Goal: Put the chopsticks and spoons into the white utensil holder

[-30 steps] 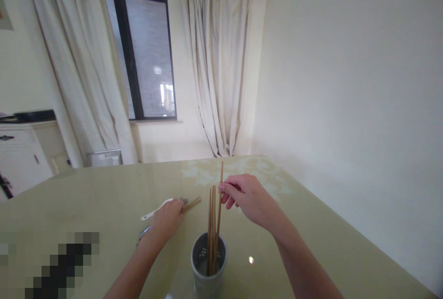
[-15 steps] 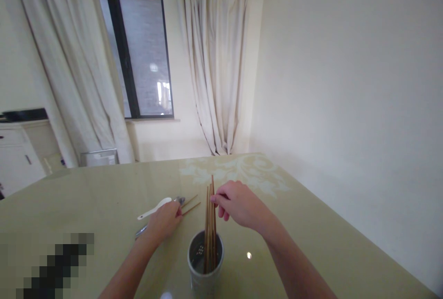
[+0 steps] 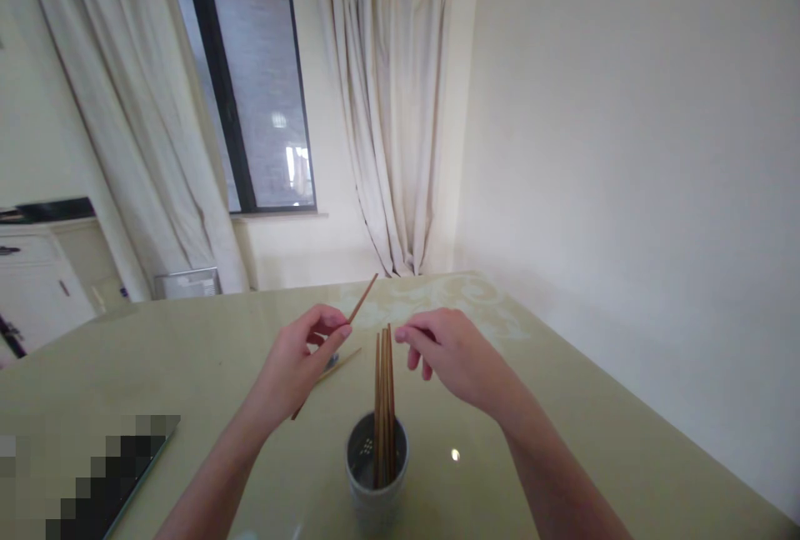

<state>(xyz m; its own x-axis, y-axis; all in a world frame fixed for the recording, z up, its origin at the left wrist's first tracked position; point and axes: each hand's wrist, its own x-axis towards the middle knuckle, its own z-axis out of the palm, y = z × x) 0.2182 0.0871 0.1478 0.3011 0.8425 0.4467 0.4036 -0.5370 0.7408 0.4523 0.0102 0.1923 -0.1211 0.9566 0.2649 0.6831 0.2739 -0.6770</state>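
A wooden chopstick [image 3: 363, 297] is pinched between the thumb and fingers of my left hand [image 3: 303, 361]. It slants up to the right, and its lower end shows below the hand. Several chopsticks [image 3: 383, 398] stand upright in a grey cylindrical holder [image 3: 377, 496] with small holes inside. My right hand [image 3: 447, 352] is just right of their tops, apart from them. Its fingers are curled, thumb against the index finger, with nothing visible in them. Behind my left hand, another chopstick [image 3: 343, 363] lies on the table beside a shiny metal piece [image 3: 331, 362], mostly hidden.
The pale green glossy table [image 3: 562, 448] has a leaf pattern at its far corner. A dark flat object [image 3: 118, 477], partly pixelated, lies at the near left. A wall [image 3: 625, 190] runs along the right, and curtains [image 3: 400, 107] hang beside the window beyond.
My left hand has risen from the table with a chopstick in it. My right hand has let go of the chopstick in the holder and shifted slightly right.
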